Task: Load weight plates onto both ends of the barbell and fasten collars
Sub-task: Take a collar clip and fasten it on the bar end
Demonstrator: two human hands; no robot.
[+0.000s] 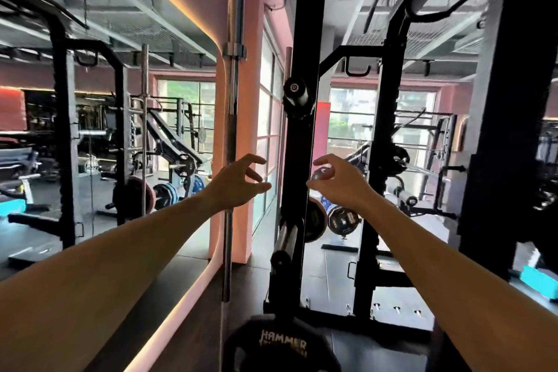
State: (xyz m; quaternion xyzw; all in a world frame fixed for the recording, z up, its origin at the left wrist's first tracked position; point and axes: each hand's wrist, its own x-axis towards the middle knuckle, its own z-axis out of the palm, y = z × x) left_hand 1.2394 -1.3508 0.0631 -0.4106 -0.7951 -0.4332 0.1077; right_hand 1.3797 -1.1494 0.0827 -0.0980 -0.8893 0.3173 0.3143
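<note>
Plates aren't in hand yet: a dark "HAMMER" plate (282, 347) lies low at centre, and more hang on rack pegs. Leftmost, a mirror (105, 130) repeats the gym. The left hand (238, 181) reaches forward, fingers loosely spread and grasping nothing, beside an upright steel bar (232, 130). The black rack post (299, 145) carries smooth chrome pegs. The right hand (335, 181) mirrors the left, empty too, probably readying for a two-handed grab.
</note>
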